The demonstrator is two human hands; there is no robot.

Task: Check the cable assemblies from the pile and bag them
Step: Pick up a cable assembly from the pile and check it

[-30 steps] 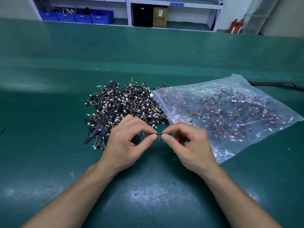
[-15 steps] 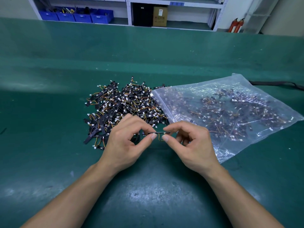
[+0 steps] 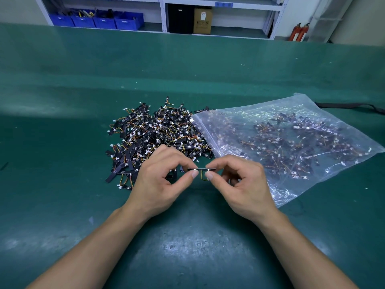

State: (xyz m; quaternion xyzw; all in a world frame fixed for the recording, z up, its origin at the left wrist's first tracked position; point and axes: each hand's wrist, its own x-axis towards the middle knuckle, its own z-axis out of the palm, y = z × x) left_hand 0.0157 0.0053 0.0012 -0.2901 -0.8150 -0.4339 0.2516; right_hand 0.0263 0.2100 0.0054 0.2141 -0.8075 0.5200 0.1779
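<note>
Progress: many pieces already in the bag [image 3: 291,142] at right; large pile [image 3: 154,136] left to check | hands: your left hand [image 3: 160,180] and right hand [image 3: 241,180] each pinch one end of a single cable assembly [image 3: 201,170], just near of the pile | room: bag's zip edge beside the pile; bare tabletop [image 3: 187,247] near and left.

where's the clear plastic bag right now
In the head view the clear bag lies on the green table at right, its zip edge next to the pile of cable assemblies, just beyond the right hand.
</note>
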